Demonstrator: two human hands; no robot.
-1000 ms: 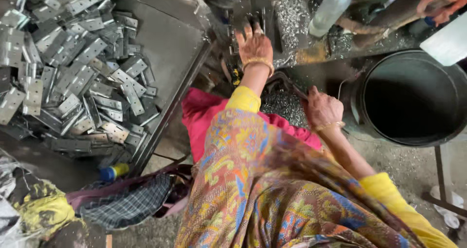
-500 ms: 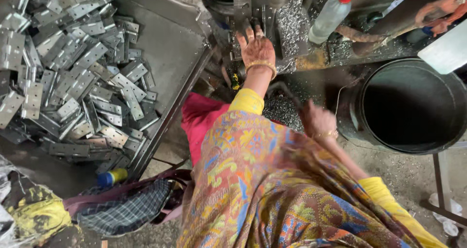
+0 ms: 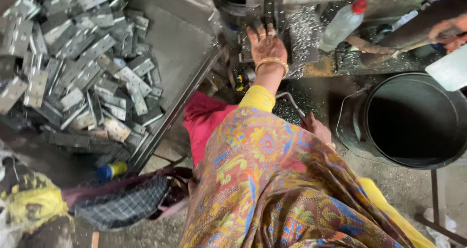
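My left hand (image 3: 265,46), with a gold bangle on the wrist, reaches forward and lies flat with fingers apart on the dark metal machine (image 3: 253,5). Whether a small part lies under the fingers is hidden. My right hand (image 3: 317,127) is low at my side, half covered by my patterned garment, and closes round the end of a thin bent metal lever (image 3: 291,101). Shiny metal shavings (image 3: 304,34) lie on the machine bed just right of my left hand.
A grey tray (image 3: 194,58) at the left holds a heap of several flat metal hinge plates (image 3: 78,78). A big black bucket (image 3: 413,119) stands at the right. A clear bottle with a red cap (image 3: 343,24) lies on the machine. Cloth bags (image 3: 121,204) sit lower left.
My right hand has come down and toward me with the lever and is now partly hidden by my garment. My left hand stays on the machine.
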